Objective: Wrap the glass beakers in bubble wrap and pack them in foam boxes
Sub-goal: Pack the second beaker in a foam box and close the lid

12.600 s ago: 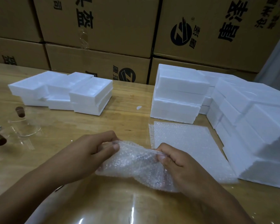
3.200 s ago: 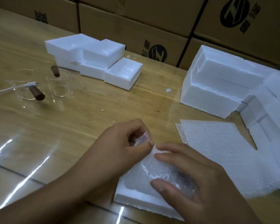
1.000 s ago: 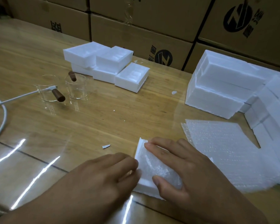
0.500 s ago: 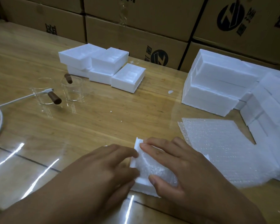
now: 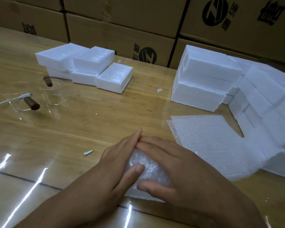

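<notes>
A bubble-wrapped bundle is pressed into a foam box on the near table by the left hand and right hand — fingers laid nearly straight, nothing gripped — with bubble wrap sheets just right and two bare glass beakers seen farther off at left.

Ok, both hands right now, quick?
Left hand: open, fingers pressing the wrapped bundle.
Right hand: open, flat on the same bundle.
</notes>
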`<move>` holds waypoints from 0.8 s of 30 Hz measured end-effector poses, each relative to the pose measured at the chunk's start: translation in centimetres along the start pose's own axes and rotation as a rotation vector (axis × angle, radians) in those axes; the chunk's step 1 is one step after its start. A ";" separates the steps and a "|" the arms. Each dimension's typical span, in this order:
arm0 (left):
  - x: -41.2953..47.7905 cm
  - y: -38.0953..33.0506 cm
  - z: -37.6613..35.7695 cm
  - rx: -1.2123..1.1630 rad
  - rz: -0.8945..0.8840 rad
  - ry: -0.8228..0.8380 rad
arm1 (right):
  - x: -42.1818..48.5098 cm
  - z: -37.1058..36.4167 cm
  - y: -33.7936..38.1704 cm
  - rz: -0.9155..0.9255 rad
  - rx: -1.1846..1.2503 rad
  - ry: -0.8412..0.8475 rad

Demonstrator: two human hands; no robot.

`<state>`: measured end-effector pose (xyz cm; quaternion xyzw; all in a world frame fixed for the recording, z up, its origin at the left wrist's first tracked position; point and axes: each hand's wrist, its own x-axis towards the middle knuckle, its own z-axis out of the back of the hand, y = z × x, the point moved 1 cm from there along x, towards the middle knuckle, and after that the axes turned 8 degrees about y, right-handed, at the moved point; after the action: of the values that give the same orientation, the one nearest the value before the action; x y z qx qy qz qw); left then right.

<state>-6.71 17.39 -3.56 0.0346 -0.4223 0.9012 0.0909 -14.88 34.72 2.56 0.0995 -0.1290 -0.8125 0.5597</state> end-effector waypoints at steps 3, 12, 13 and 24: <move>-0.1 0.0 -0.3 0.042 0.000 -0.033 | -1.6 0.8 -1.2 -0.106 0.053 0.011; -0.2 -0.9 0.5 0.228 -0.047 -0.120 | -2.9 0.6 -4.4 -0.179 -0.089 0.186; -0.1 -1.1 0.8 0.248 -0.050 -0.121 | -2.8 0.5 -4.4 -0.178 -0.086 0.193; 2.4 -2.9 0.8 0.414 -0.329 0.070 | -4.4 1.8 -4.9 -0.267 0.034 0.161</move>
<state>-8.47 18.92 -0.54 0.0894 -0.2143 0.9422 0.2415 -18.21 40.73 2.79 0.1899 -0.0832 -0.8669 0.4533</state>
